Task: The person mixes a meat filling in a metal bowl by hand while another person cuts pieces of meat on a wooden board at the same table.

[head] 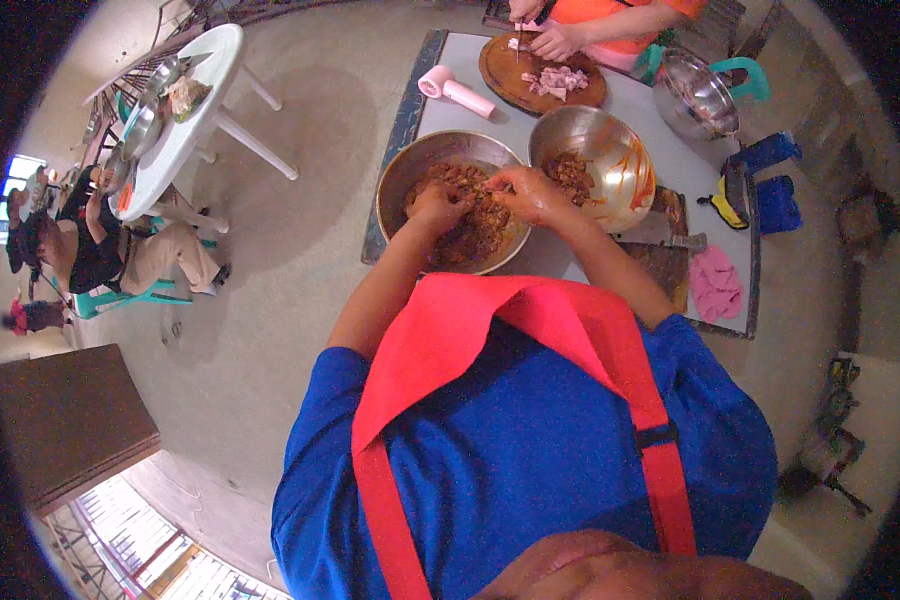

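A large steel bowl (pixel 456 136) before me holds reddish-brown, chunky food that looks like marinated meat. My left hand (pixel 441 206) is over its left part, fingers bent down at the food. From the right, my right hand (pixel 526 193) reaches across the bowl's rim with fingertips pinched together near the middle of the food; what lies between them is too small to tell. A second steel bowl (pixel 622 161) touches or nearly touches the first on the right, with a smaller heap of the food (pixel 570 176) and orange sauce smeared on its wall.
Across the table (pixel 450 60), a person's hands (pixel 559 43) cut pale meat (pixel 559 81) on a round wooden board (pixel 495 67). A pink handheld fan (pixel 457 91), a cleaver (pixel 664 238) on a dark board, a pink cloth (pixel 715 283) and another steel bowl (pixel 694 97) lie around.
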Demonstrator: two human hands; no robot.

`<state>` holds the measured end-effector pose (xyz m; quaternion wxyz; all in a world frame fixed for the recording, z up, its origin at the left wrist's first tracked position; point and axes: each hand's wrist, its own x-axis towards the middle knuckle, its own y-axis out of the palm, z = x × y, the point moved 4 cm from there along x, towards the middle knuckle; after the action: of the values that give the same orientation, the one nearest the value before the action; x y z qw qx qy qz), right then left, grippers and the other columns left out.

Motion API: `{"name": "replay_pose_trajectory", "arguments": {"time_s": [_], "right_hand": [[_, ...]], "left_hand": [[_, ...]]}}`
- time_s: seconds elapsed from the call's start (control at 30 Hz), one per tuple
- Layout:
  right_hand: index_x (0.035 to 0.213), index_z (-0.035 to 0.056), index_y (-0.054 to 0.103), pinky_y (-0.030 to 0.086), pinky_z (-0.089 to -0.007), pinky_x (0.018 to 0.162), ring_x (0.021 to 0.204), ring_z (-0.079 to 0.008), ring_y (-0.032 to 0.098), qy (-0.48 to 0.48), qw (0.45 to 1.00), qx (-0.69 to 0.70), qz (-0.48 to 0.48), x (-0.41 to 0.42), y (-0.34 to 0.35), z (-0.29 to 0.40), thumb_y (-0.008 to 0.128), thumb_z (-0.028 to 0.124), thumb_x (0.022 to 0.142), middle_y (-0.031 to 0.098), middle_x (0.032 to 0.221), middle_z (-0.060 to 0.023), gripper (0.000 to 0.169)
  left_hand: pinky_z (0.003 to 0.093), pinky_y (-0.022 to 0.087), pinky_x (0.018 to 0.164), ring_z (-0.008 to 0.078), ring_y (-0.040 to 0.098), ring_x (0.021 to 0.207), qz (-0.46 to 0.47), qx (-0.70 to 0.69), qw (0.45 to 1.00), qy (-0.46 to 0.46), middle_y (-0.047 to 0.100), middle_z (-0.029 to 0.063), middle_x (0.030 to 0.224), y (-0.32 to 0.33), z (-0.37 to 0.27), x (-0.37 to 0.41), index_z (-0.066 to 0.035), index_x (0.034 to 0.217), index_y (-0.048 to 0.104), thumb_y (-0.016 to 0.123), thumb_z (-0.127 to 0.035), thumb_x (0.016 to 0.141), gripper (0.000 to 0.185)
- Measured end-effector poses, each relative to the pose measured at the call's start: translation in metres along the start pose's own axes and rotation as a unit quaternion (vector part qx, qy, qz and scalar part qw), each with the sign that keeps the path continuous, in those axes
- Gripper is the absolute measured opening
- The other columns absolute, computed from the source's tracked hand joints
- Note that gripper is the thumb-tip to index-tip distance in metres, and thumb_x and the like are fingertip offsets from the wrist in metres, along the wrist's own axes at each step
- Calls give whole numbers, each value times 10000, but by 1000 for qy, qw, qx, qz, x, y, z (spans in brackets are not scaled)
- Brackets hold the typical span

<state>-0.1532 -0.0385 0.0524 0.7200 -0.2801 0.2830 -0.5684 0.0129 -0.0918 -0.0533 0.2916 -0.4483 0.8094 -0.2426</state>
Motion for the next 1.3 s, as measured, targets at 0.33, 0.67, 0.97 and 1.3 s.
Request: {"name": "replay_pose_trajectory", "arguments": {"time_s": [0.33, 0.67, 0.97, 1.3], "right_hand": [[936, 87, 619, 455, -365, 771, 885, -272, 588, -77, 995, 59, 20, 18, 30, 7, 639, 180, 730, 614, 951, -131, 227], [838, 40, 589, 468, -319, 721, 802, -207, 607, -23, 997, 77, -23, 3, 35, 0, 626, 154, 737, 630, 835, -111, 156], [863, 52, 614, 489, -332, 691, 748, -225, 628, 48, 966, 11, -254, -44, -90, -18, 608, 156, 767, 638, 846, -109, 142], [876, 92, 645, 469, -352, 735, 801, -238, 598, -6, 982, -9, -190, -39, -53, -32, 614, 169, 709, 629, 859, -120, 186]], "left_hand": [[289, 411, 851, 165, 535, 953, 68, -253, 963, 63, 588, 49, 1067, -24, -31, -36, -65, 1070, 581, 640, -126, 770, 312], [392, 437, 839, 325, 532, 1008, -5, -37, 999, 28, 544, 165, 1097, -37, -27, -39, -70, 1094, 540, 599, -169, 744, 369], [434, 450, 807, 326, 549, 949, -76, 240, 968, 16, 535, 145, 1073, -45, -34, -20, -76, 1025, 584, 437, -114, 807, 265], [381, 452, 825, 303, 580, 938, 38, 106, 993, -42, 588, 149, 1056, -33, -23, -6, -81, 1090, 571, 526, -113, 782, 313]]}}
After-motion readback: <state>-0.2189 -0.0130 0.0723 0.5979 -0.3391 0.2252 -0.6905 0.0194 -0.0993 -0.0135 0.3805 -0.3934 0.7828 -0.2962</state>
